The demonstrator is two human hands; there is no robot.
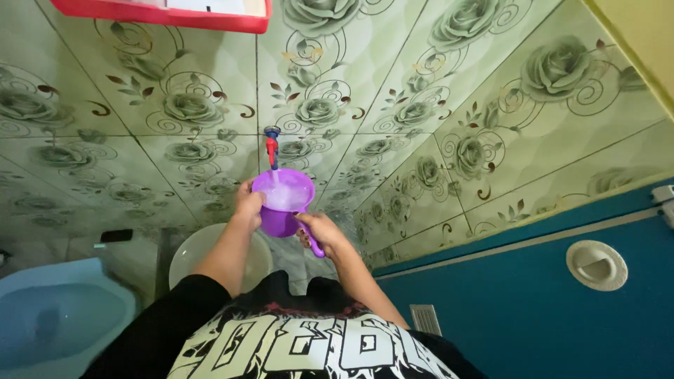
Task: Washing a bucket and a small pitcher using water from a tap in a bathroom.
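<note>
Purple jug (283, 202) under the red wall tap (272, 146), filling. Left hand (247, 205) gripping the far-left rim, fingers curled; right hand (321, 231) wrapped round the handle. Best held level, mouth centred beneath the stream, above the white bucket (193, 256).

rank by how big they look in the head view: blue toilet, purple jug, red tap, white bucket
1. blue toilet, cut off by the picture's edge
2. white bucket, partly hidden behind the left arm
3. purple jug, though nearer the camera than the bucket, so unsure
4. red tap
</note>
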